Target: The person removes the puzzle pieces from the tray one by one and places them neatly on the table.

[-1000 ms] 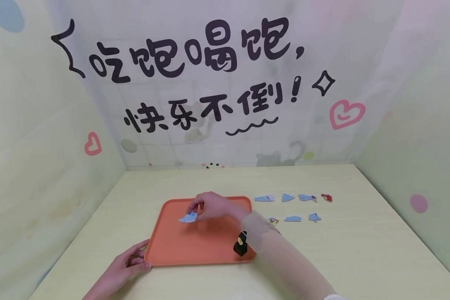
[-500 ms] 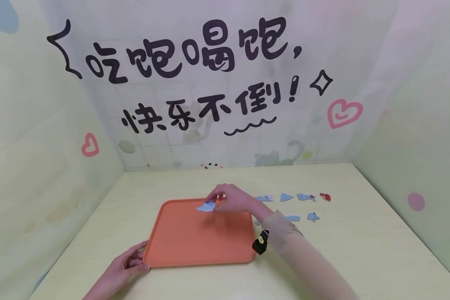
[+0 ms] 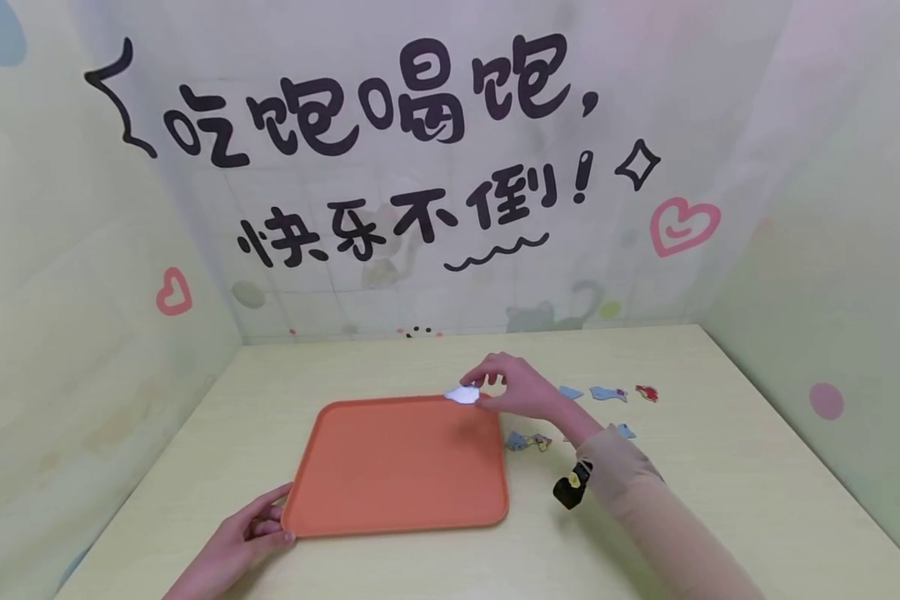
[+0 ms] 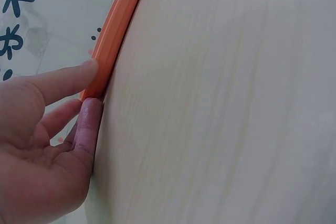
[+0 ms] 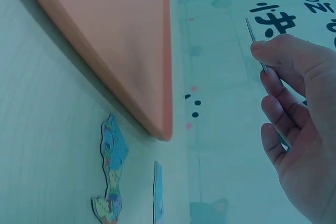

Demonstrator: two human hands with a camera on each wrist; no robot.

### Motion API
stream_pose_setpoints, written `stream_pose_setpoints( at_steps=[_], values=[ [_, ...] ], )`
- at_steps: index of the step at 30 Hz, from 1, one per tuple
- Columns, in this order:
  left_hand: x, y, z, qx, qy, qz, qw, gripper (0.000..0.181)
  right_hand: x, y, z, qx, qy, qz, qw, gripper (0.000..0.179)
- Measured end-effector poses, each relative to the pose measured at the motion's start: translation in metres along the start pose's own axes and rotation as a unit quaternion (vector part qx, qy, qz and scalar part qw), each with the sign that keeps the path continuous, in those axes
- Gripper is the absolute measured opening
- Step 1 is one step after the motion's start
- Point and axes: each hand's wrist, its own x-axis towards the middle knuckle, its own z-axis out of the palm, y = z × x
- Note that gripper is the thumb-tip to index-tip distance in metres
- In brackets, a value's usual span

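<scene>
An orange tray lies on the table, and my left hand grips its near left corner. In the left wrist view the thumb presses the tray's rim, with the fingers bent at the corner. My right hand pinches a flat, pale blue puzzle piece between thumb and fingertips, raised over the tray's far right corner. Seen edge-on in the right wrist view, the piece is a thin sliver; the other fingers are curled below it.
Right of the tray lie several flat printed pieces: a multicoloured pair, a blue one and a red one. The right forearm hides some. A black wrist device hangs from the right sleeve. A lettered curtain encloses the table.
My right hand has carried the pale blue piece from over the middle of the tray to its far right corner, rightward and away. The left hand keeps its grip at the tray's corner.
</scene>
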Motion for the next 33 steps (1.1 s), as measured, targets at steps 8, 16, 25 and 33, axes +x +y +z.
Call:
stream_pose_setpoints(
  at_steps=[8,16,25,33],
  values=[
    [0.0,-0.001,0.0,-0.003,-0.003,0.003,1.0,0.076,-0.026,0.014,-0.025,-0.017,0.041,0.005,0.999,0.033],
    [0.001,-0.001,-0.001,-0.002,-0.005,0.002,1.0,0.076,-0.06,0.033,-0.05,-0.017,0.08,0.02,0.9964,0.034],
    [0.001,0.0,0.0,-0.004,-0.005,0.001,1.0,0.076,-0.105,0.059,-0.079,-0.041,0.113,0.045,0.9918,0.034],
    [0.002,0.0,0.001,-0.008,-0.001,-0.008,0.9999,0.075,-0.143,0.087,-0.097,-0.073,0.137,0.064,0.9858,0.033]
  ],
)
